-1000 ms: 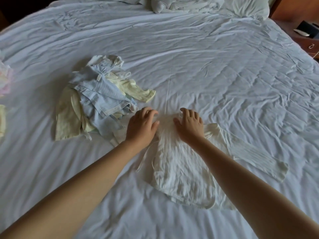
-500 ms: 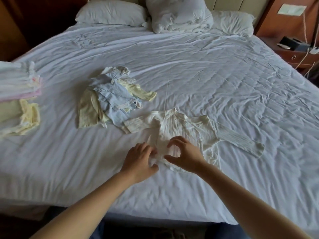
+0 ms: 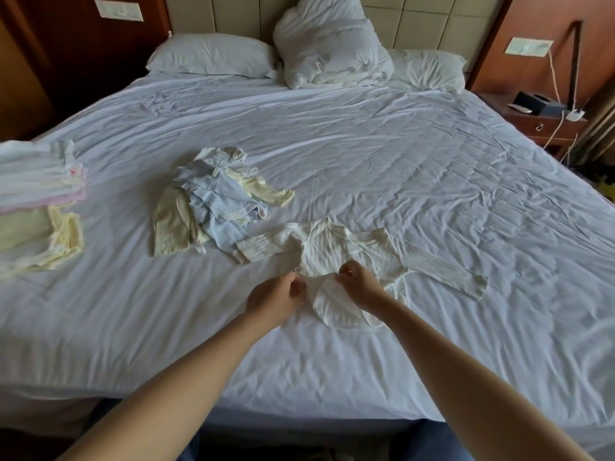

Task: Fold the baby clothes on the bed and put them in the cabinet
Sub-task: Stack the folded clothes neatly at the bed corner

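Note:
A white ribbed baby top lies spread on the bed, sleeves out to both sides. My left hand and my right hand each pinch the cloth near the garment's lower middle, close together. Left of it sits a loose pile of blue and pale yellow baby clothes. A folded stack of white, pink and yellow clothes rests at the bed's left edge.
Two pillows and a bunched white duvet lie at the headboard. A wooden nightstand with a dark box and cables stands at the right. Dark wooden furniture lines the left wall. The bed's near edge runs just in front of me.
My hands moved from the garment's collar area down to its lower part and now pinch the cloth. The left sleeve got spread out. The view pulled back and up.

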A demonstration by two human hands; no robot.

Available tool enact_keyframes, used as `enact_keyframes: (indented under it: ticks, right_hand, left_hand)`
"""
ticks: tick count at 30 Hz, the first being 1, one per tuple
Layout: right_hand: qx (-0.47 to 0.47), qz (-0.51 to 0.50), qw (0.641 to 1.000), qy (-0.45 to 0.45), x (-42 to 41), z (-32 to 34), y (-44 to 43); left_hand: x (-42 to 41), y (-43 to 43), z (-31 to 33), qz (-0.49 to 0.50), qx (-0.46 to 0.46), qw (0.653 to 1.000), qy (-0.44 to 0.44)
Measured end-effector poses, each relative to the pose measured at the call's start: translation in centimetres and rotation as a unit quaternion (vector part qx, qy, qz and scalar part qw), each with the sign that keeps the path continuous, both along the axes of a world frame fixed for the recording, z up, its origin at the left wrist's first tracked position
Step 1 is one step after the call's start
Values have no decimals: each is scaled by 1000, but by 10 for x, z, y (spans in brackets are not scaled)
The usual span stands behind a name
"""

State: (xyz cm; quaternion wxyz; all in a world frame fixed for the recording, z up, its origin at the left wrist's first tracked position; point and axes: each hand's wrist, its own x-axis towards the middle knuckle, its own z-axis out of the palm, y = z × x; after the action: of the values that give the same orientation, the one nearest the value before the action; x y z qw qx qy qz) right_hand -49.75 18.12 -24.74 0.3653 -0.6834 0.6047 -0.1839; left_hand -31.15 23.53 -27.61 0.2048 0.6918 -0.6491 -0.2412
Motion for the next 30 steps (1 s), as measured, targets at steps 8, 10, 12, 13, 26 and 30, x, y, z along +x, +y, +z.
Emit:
enact_keyframes:
  ticks: [8, 10, 12, 13, 26, 30]
  right_hand:
    - [-9, 44, 999, 13, -1, -4, 6]
    - [-6, 67, 997, 25, -3, -7, 6]
    - [-7, 86, 995, 43, -3, -11, 6]
    - [-13, 91, 995, 49, -3, -13, 7]
    - [-169, 117, 967, 151, -6, -29, 0]
    - [-160, 112, 966, 169, 6, -21, -24]
  left_hand:
    - [-27, 3, 2, 24, -31, 997, -69]
    - [-26, 6, 4, 42, -74, 994, -64]
    - [-20, 10, 8, 36, -91, 993, -59]
    - [-16, 12, 9, 27, -83, 994, -61]
    - [14, 0, 5, 24, -21, 994, -107]
    - [30, -22, 4, 75, -115, 987, -82]
